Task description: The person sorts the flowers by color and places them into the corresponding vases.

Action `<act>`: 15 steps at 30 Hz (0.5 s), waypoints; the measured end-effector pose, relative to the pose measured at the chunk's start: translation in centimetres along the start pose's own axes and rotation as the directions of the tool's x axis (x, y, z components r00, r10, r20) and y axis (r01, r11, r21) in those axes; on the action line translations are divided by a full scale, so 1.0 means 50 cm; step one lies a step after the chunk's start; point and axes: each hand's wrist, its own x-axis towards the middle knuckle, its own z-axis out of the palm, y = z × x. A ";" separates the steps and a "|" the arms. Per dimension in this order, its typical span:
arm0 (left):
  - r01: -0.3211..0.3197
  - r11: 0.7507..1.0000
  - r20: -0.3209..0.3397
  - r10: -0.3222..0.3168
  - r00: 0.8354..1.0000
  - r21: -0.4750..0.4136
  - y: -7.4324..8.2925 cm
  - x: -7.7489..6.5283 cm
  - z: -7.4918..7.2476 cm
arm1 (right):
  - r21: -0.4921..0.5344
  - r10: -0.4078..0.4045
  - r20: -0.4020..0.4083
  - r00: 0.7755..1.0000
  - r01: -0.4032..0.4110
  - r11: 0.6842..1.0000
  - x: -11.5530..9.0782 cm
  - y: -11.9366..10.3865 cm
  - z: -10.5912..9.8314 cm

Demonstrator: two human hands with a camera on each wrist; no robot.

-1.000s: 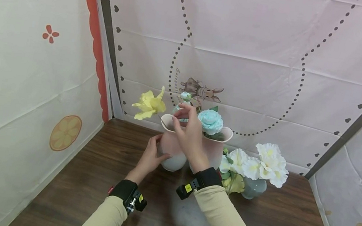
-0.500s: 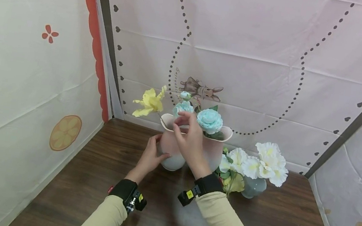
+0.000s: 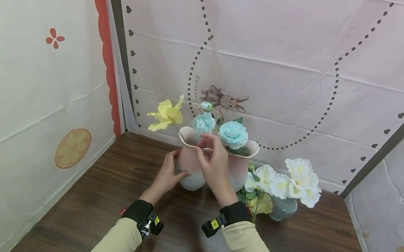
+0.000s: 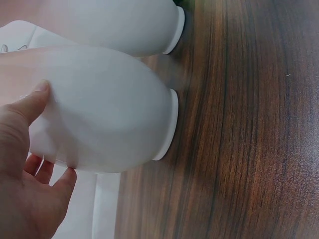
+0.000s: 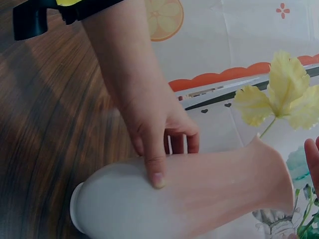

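Note:
A yellow flower (image 3: pixel 166 116) stands in the left pink-and-white vase (image 3: pixel 193 180), its stem leaning left over the scalloped rim. My left hand (image 3: pixel 168 177) holds this vase round its left side, thumb at the front and fingers behind, as the left wrist view also shows. My right hand (image 3: pixel 216 164) is at the vase's rim, fingers loosely bent, with nothing seen between them; whether it touches the rim I cannot tell. Beside it stands a matching right vase (image 3: pixel 237 172). Large blue flowers (image 3: pixel 234 135) rise behind my right hand; their lower stems are hidden.
To the right, white flowers (image 3: pixel 302 183) stand in a small grey-blue vase (image 3: pixel 284 210). Against it lies another yellow bloom (image 3: pixel 262 204) with green leaves. Printed cloth walls (image 3: pixel 277 33) enclose the dark wooden table (image 3: pixel 324 246) at the back and sides.
My right hand has dropped from beside the blue flowers to the left vase's rim, moving slightly right, and uncovered the smaller blue bloom. My left hand and the vases have stayed put.

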 end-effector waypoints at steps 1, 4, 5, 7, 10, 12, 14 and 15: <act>0.002 1.000 -0.002 -0.002 1.000 -0.001 0.000 0.000 0.000 | -0.003 0.003 0.002 1.000 -0.003 1.000 -0.003 0.002 0.000; -0.009 1.000 -0.004 0.009 1.000 0.001 -0.001 0.000 0.000 | 0.005 0.010 0.003 1.000 -0.010 1.000 -0.011 0.009 -0.002; -0.007 1.000 -0.005 0.007 1.000 0.002 -0.001 0.000 0.001 | 0.008 0.012 0.000 1.000 -0.012 1.000 -0.014 0.012 -0.003; -0.004 1.000 -0.005 0.004 1.000 0.000 -0.002 0.000 0.001 | 0.012 0.015 -0.008 1.000 -0.015 1.000 -0.020 0.018 -0.005; 0.001 1.000 -0.001 -0.001 1.000 -0.004 -0.002 0.000 0.002 | 0.014 0.018 -0.022 1.000 -0.018 1.000 -0.029 0.025 -0.009; 0.005 1.000 0.002 -0.005 1.000 -0.006 -0.002 0.000 0.001 | 0.008 0.012 -0.029 1.000 -0.012 1.000 -0.035 0.031 -0.011; 0.006 1.000 0.002 -0.006 1.000 -0.005 -0.002 0.000 0.001 | 0.003 -0.001 -0.033 0.999 0.001 1.000 -0.040 0.036 -0.013; 0.007 1.000 0.001 -0.007 1.000 -0.005 -0.002 0.000 0.001 | 0.003 -0.007 -0.035 0.999 0.007 1.000 -0.043 0.038 -0.014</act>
